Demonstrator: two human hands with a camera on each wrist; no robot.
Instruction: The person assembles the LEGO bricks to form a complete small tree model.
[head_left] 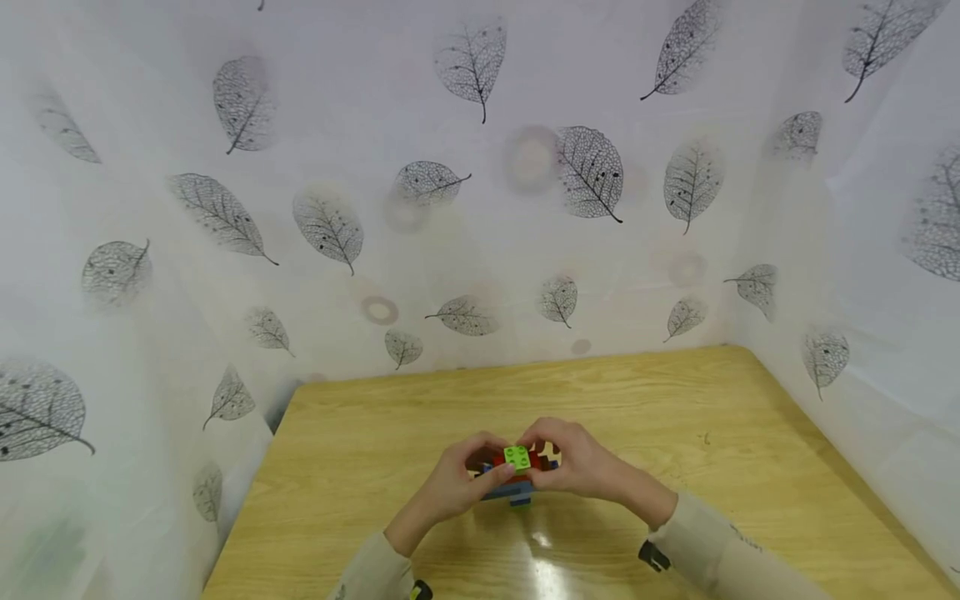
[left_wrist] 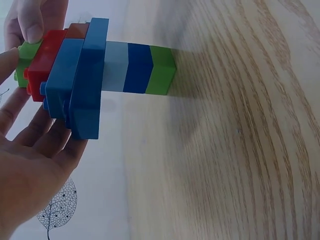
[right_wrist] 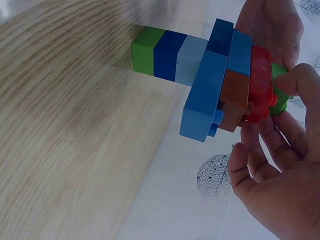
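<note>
A stack of toy building bricks stands upright on the table. A light green brick tops it, over a red brick. Beneath the red one, a blue brick and a brown brick lie side by side on wide blue bricks. Its narrow column has a pale blue brick, a dark blue brick and a green brick at the bottom. My left hand pinches the top brick from the left, fingers behind the stack. From the right, my right hand pinches it too.
The wooden table reaches out around the stack. A pale leaf-print sheet hangs behind the table and along both sides. Light reflects off the tabletop near the front.
</note>
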